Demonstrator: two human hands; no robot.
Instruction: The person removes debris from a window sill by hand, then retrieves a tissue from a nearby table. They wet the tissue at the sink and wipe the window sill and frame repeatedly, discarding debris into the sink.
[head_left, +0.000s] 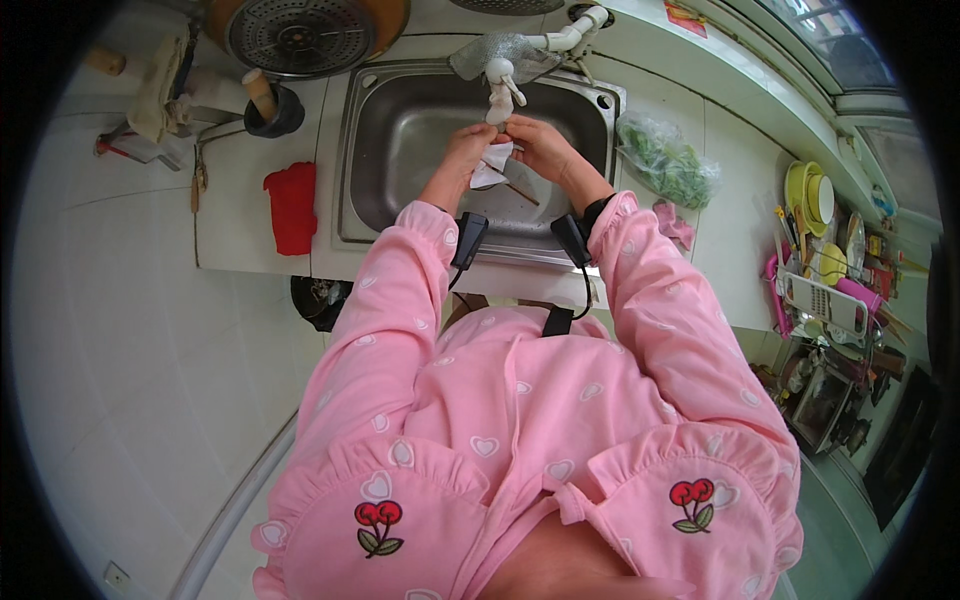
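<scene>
My left hand (461, 157) and my right hand (547, 152) meet just below the mouth of the wrapped faucet (500, 101), over the steel sink (409, 154). Between my fingertips is a crumpled white cloth or paper piece (495, 156), its lower end hanging towards the basin. My fingers partly cover it, and the exact grip is hidden. A thin brown stick (523, 194) slants below the white piece; whether it is joined to it I cannot tell. Small dark specks dot the basin floor near my right wrist.
On the counter left of the sink lies a red cloth (291, 208), with a dark mortar and pestle (276, 112) behind it. A bag of leafy greens (667, 161) and a pink cloth (675, 223) lie at right. Further right stands a loaded dish rack (825, 300).
</scene>
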